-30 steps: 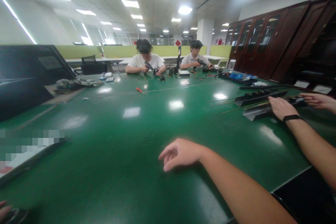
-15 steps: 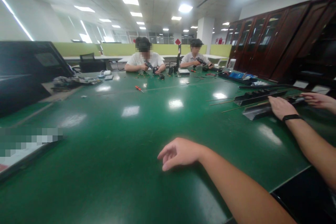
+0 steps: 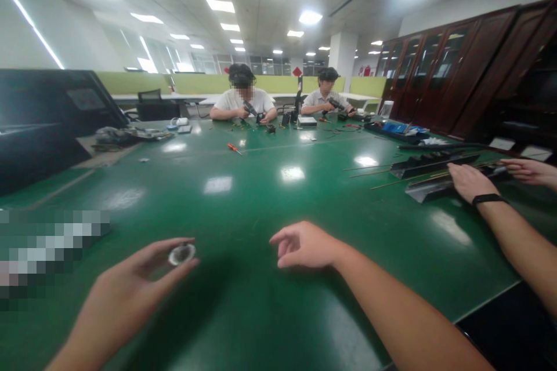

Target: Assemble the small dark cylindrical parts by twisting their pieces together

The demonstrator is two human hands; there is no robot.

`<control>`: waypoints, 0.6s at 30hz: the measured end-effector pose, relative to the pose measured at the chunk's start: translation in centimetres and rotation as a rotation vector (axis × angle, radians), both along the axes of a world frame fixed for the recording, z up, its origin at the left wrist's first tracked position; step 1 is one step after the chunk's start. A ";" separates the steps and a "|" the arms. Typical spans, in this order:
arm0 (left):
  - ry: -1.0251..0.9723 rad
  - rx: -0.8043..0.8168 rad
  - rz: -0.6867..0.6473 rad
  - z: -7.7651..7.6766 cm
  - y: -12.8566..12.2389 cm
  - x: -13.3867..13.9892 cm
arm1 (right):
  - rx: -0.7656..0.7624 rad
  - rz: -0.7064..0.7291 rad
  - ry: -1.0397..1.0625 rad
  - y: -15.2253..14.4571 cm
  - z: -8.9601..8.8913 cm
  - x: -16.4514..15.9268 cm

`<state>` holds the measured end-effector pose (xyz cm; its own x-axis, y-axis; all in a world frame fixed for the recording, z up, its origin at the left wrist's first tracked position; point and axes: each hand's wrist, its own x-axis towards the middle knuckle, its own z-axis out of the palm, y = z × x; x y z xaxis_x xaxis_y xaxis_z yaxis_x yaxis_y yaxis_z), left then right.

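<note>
My left hand point(image 3: 134, 284) is held over the green table at the lower left. Its thumb and fingers close on a small round object point(image 3: 181, 254) with a pale rim and a darker, see-through-looking middle; its exact kind I cannot make out. Across from it, my right hand point(image 3: 304, 246) hovers at or just above the tabletop, loosely curled, with a gap between thumb and forefinger. Nothing shows in that hand. A stretch of green tabletop point(image 3: 235, 284) separates the two hands.
At the right, another person's hands point(image 3: 472, 182) work at dark metal channels point(image 3: 429, 188) and thin rods. Two people point(image 3: 243, 101) across the table hold power drills. A red-handled screwdriver point(image 3: 234, 148) lies mid-table. A dark monitor point(image 3: 47, 122) stands at the left.
My left hand has come into view from the lower left, holding the small round object. My right hand has shifted slightly up and to the right in the picture.
</note>
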<state>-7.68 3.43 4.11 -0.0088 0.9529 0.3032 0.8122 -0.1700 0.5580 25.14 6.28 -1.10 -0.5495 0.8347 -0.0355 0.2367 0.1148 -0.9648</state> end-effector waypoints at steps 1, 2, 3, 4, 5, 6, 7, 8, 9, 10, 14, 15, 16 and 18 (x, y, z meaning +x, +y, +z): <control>-0.005 -0.027 -0.088 -0.3 0.4 1.6 | 0.039 -0.020 -0.032 0.0 -0.1 0.0; -0.020 -0.023 -0.203 -0.6 0.7 3.3 | 0.086 -0.033 -0.070 -0.1 -0.2 0.0; -0.029 -0.007 -0.296 -1.0 0.9 5.0 | 0.134 -0.039 -0.109 -0.1 -0.2 0.1; -0.028 0.011 -0.360 -1.3 0.9 6.4 | 0.176 -0.042 -0.142 -0.2 -0.2 0.2; -0.020 0.032 -0.410 -1.8 0.7 7.6 | 0.209 -0.041 -0.169 -0.3 -0.2 0.3; -0.004 0.048 -0.452 -2.2 0.4 8.5 | 0.234 -0.037 -0.188 -0.4 -0.1 0.5; 0.013 0.063 -0.488 -2.7 0.1 9.1 | 0.255 -0.025 -0.202 -0.5 0.1 0.6; 0.028 0.075 -0.519 -3.2 -0.3 9.4 | 0.277 -0.002 -0.218 -0.6 0.2 0.8; 0.037 0.083 -0.542 -3.6 -0.7 9.4 | 0.304 0.029 -0.238 -0.8 0.5 0.9; 0.040 0.091 -0.552 -4.1 -1.0 9.2 | 0.333 0.064 -0.259 -0.9 0.7 0.9; 0.032 0.110 -0.515 -4.9 -1.5 8.0 | 0.430 0.113 -0.301 -1.7 1.6 0.6; 0.034 0.111 -0.511 -4.9 -1.5 7.8 | 0.458 0.106 -0.301 -1.9 1.8 0.4; 0.038 0.110 -0.510 -4.8 -1.5 7.7 | 0.488 0.101 -0.301 -2.1 1.9 0.1; 0.044 0.106 -0.516 -4.5 -1.5 7.8 | 0.555 0.089 -0.301 -2.3 2.1 -0.3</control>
<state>0.07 1.98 -0.38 0.4686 0.7938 0.3877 0.6301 -0.6079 0.4831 24.88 3.95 0.97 -0.6507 0.7251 0.2253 0.4552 0.6100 -0.6486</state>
